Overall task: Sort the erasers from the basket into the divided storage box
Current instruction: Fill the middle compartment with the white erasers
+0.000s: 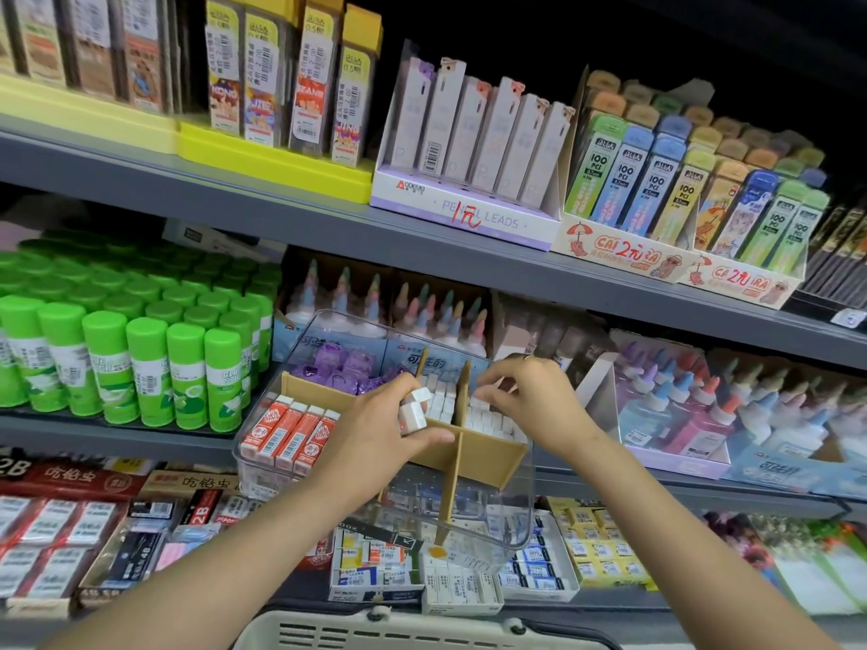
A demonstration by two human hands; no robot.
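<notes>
**Erasers going into the divided box**

While my left hand [375,443] grips 2 white erasers [415,408] over the clear storage box [511,518], my right hand [530,396] pinches at the white erasers packed in the back right compartment [492,419]. Tan cardboard dividers [462,443] split the box; red-sleeved erasers [291,433] fill the left section, purple ones [338,368] the rear. It sits tilted at a grey shop shelf [328,227], beside green glue sticks [140,368]. A pale basket's [422,633] rim lies below my arms.
</notes>
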